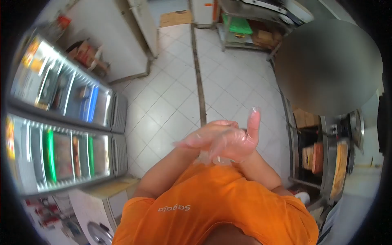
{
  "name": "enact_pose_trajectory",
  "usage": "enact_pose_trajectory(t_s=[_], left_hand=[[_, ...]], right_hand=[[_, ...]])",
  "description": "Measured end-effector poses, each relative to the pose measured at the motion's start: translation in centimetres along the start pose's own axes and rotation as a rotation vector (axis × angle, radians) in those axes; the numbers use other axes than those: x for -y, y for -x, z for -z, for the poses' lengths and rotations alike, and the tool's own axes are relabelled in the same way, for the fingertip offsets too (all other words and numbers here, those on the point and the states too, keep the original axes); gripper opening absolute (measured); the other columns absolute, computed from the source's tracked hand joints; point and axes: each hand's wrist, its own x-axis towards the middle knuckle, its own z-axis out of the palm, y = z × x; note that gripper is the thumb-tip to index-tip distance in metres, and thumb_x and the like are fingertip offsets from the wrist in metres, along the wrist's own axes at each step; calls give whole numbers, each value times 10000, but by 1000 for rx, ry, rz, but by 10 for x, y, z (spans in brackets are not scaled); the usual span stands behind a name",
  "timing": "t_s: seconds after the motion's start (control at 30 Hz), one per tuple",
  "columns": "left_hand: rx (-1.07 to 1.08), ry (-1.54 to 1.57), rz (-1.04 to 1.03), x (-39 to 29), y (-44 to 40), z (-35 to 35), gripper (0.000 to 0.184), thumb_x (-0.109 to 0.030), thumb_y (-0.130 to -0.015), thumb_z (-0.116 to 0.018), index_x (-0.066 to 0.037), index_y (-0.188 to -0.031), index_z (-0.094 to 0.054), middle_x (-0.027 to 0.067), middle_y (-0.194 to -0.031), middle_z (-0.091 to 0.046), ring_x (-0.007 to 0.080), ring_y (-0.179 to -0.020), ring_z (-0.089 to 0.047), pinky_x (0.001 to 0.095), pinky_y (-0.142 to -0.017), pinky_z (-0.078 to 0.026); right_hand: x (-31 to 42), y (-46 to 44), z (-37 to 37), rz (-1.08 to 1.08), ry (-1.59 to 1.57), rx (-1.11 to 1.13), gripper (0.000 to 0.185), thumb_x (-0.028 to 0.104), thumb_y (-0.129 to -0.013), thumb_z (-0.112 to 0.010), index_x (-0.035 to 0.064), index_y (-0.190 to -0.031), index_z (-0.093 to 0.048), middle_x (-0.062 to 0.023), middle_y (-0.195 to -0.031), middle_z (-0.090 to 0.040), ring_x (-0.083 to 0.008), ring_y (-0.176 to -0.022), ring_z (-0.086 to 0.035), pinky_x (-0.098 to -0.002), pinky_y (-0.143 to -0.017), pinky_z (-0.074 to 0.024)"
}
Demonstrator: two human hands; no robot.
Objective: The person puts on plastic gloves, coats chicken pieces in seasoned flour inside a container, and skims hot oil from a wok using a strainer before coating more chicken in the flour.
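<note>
Both hands are together in front of the orange shirt, above the tiled floor. A clear, crinkled plastic glove (222, 160) covers my right hand (237, 143). Its thumb sticks straight up and its fingers stretch to the left, with loose film at the thumb tip and near the wrist. Behind and partly hidden by it is my left hand (216, 125), whose fingers curl closed against the gloved hand. Motion blurs the fingertips at the left, and I cannot tell whether the left hand is gloved too.
Lit glass-front fridges (77, 159) stand at the left, near a white counter (92, 208). A metal rack (322, 163) with boxes lines the right side, below a blurred round area. At the back, a steel table (245, 12) has a green item (239, 24) beneath it. Cardboard (175, 18) lies on the floor.
</note>
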Motion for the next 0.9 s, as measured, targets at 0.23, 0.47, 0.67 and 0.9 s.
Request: enact_pose_trajectory(t_s=[0.23,0.47,0.67,0.9], left_hand=[[-18,11,202,69,-75,-48,149,-209,-988,-631,-85,-1007,-549,-12,-798,-494,93,-694,-455,280,-585,-422],[419,-840,-641,103,-116,-131,260,-173,-896,-778,-68,-966,-551,29,-804,-579,186,-681,-555,351,-576,-470],[804,-1539,-529,163,-176,-199,221,-144,-942,-702,-16,-804,-588,126,-711,-601,337,-635,-605,425,-551,-466],[502,-706,351,203,-263,-253,305,-54,-929,-667,-66,-1218,-571,164,-1189,-688,248,-794,-692,394,-691,-565]], right_hand=[[43,22,-31,407,-344,67,962,814,-942,-353,120,-1605,-299,-139,-1093,-621,-251,-936,-576,-444,-896,-453],[153,150,52,991,755,-1362,468,568,-1014,-551,122,-1036,-693,-30,-892,-616,-183,-882,-576,-409,-871,-405],[221,263,76,723,1035,-1615,843,738,-1008,-313,49,-1426,-561,-131,-1283,-678,-257,-1182,-626,-482,-1137,-334],[294,426,51,721,820,-1358,1005,734,-963,-436,85,-1651,-93,-207,-1301,-646,-264,-1293,-549,-468,-1167,-333]])
